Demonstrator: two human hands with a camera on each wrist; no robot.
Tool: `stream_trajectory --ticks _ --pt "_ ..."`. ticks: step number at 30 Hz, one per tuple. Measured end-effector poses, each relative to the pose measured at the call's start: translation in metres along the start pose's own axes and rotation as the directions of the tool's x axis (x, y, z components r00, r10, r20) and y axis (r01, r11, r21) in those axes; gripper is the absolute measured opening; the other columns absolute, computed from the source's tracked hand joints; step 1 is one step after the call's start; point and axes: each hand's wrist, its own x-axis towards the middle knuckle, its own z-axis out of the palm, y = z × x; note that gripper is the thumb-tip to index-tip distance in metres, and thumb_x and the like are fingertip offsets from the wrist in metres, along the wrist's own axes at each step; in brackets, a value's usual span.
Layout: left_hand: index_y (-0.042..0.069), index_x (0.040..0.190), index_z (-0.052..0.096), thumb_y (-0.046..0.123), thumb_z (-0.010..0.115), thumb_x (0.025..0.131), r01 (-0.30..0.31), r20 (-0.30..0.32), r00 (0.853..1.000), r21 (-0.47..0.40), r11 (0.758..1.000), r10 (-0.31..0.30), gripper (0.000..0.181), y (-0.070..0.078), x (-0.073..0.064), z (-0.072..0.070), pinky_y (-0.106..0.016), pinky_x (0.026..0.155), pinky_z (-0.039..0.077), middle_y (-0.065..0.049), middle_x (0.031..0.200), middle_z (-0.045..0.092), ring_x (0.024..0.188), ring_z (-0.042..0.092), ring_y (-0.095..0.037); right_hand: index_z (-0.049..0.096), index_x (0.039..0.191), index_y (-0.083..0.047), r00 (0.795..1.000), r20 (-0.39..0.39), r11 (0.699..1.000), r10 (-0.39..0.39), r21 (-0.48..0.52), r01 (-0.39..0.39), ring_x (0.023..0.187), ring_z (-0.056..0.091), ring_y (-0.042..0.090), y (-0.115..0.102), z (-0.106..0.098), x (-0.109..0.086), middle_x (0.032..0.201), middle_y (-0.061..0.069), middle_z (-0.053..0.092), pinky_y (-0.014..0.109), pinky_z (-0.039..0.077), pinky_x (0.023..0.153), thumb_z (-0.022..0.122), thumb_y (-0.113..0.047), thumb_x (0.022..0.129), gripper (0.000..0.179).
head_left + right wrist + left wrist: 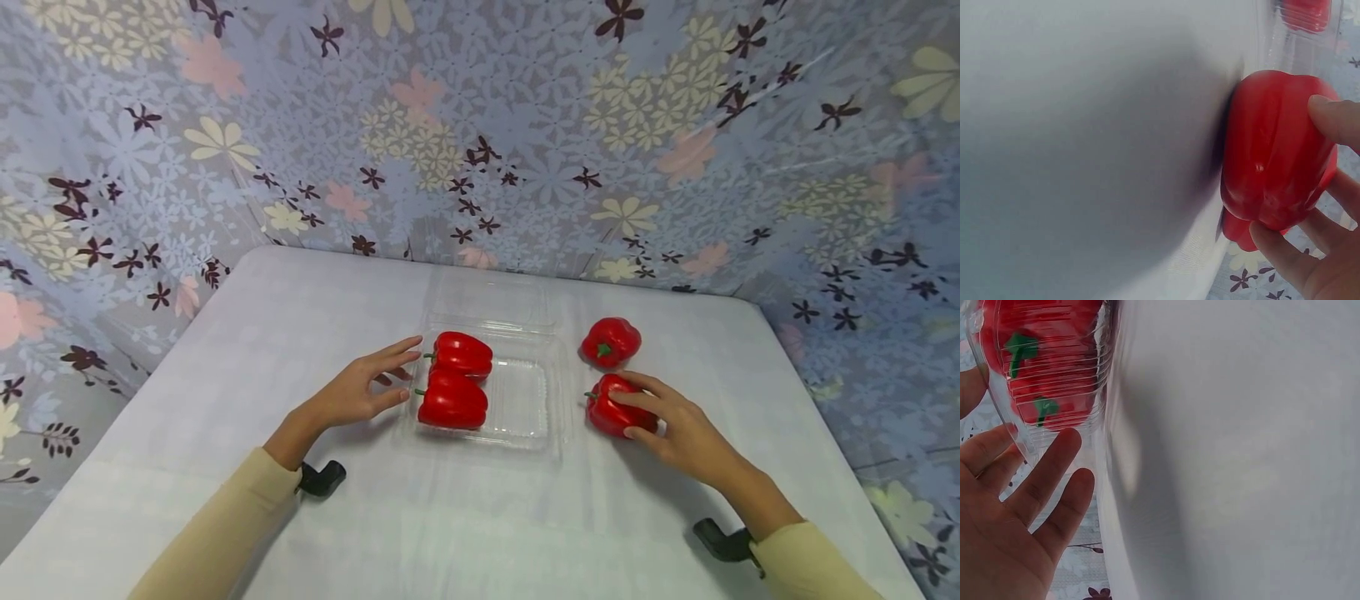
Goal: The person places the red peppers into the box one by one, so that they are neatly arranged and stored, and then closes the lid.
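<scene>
Pepper (609, 417) gleams red, green-stemmed; right hand (681, 429) grasps it; left hand (363, 390) loosely spread.

Two peppers (453, 402) are set at nine o'clock in the box (519, 396) on the table (450, 525). One pepper (613, 416) is found at the box's three o'clock; another pepper (618, 337) is placed at that one's twelve.

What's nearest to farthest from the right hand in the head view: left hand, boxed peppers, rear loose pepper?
1. Rear loose pepper, right of the clear container.
2. Boxed peppers, container's left half.
3. Left hand, container's left side.
</scene>
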Motion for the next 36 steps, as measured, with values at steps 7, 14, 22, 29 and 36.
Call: stream_trajectory --ticks 7,14,22,29,36 --pt "0.003 0.148 0.044 0.016 0.065 0.092 0.024 0.018 1.0 0.0 1.0 -0.024 0.061 0.002 0.001 -0.001 -0.047 0.092 0.059 -0.015 0.161 0.034 0.112 0.067 -0.029 0.067 0.129 -0.014 1.0 -0.03 1.0 -0.007 0.025 0.008 0.124 0.055 0.038 -0.002 0.001 -0.004 0.141 0.015 0.054 0.053 0.058 0.085 0.085 0.002 0.07 0.064" --pt "0.003 0.148 0.045 0.017 0.065 0.091 0.025 0.013 1.0 0.001 1.0 -0.025 0.061 0.003 0.002 -0.001 -0.047 0.092 0.059 -0.014 0.161 0.035 0.112 0.067 -0.029 0.066 0.13 -0.014 0.999 -0.031 0.999 -0.005 0.033 0.006 0.125 0.054 0.039 -0.002 0.002 -0.004 0.142 0.015 0.053 0.053 0.058 0.085 0.085 0.002 0.07 0.065" --pt "0.002 0.147 0.045 0.015 0.065 0.092 0.028 0.013 1.0 -0.007 1.0 -0.028 0.06 0.002 -0.003 -0.002 -0.047 0.092 0.059 -0.016 0.161 0.034 0.111 0.067 -0.029 0.066 0.13 -0.013 0.996 -0.073 0.998 -0.057 0.031 0.059 0.124 0.054 0.036 -0.002 -0.002 0.0 0.142 0.014 0.053 0.05 0.06 0.081 0.085 0.004 0.069 0.066" --pt "0.003 0.148 0.044 0.016 0.065 0.092 0.022 0.012 1.0 -0.006 1.0 -0.022 0.061 0.0 -0.002 -0.001 -0.047 0.092 0.058 -0.015 0.161 0.034 0.112 0.067 -0.029 0.066 0.13 -0.014 0.995 -0.086 0.998 -0.05 0.025 0.053 0.123 0.055 0.035 -0.004 -0.011 0.004 0.143 0.015 0.052 0.034 0.062 0.075 0.084 0.002 0.07 0.065" --pt "0.004 0.148 0.044 0.016 0.065 0.092 0.025 0.017 1.0 -0.003 1.0 -0.025 0.061 -0.001 0.0 -0.001 -0.047 0.093 0.058 -0.014 0.161 0.034 0.112 0.067 -0.029 0.066 0.13 -0.014 0.991 -0.105 0.997 -0.082 -0.005 0.082 0.123 0.055 0.035 -0.007 -0.019 0.009 0.144 0.014 0.052 0.036 0.063 0.074 0.086 0.002 0.068 0.066"
